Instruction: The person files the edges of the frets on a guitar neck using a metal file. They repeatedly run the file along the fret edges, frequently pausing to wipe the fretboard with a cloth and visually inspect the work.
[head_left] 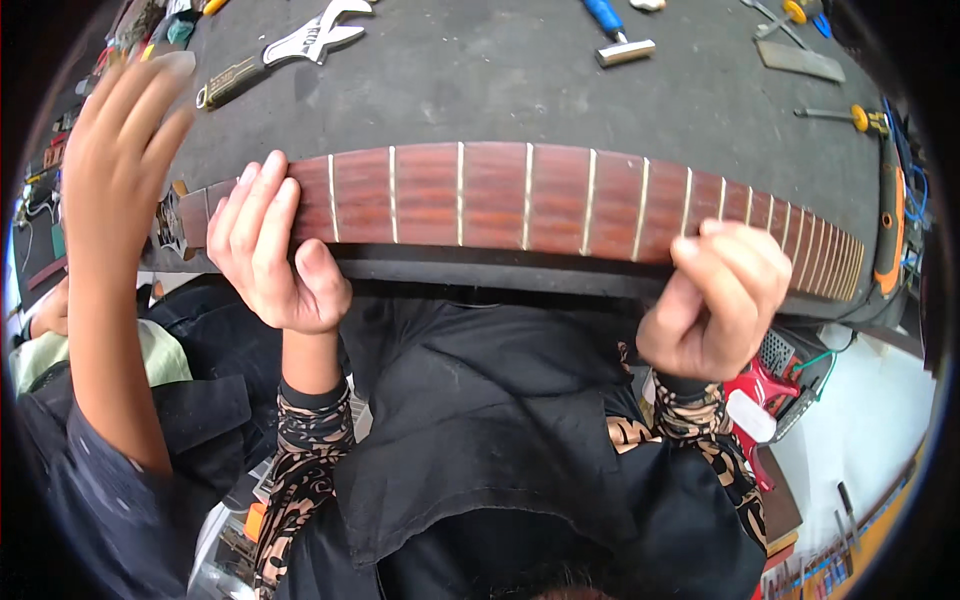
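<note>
A long guitar neck (497, 195) with a reddish-brown fretboard and metal frets lies crosswise along the near edge of the dark worktop, its headstock end at the left. My left hand (268, 240) grips it near that end, fingertips over the fretboard and thumb bent at the lower edge. On the right, my right hand (720, 290) has its fingers curled on the neck's lower edge, where the frets grow closer together.
A co-worker's arm and raised hand (125, 170) are close at my left. The dark worktop (500, 90) holds an adjustable wrench (290, 50), a blue-handled tool (620, 45), screwdrivers (850, 118), a flat metal piece (800, 60) and an orange-handled tool (888, 245).
</note>
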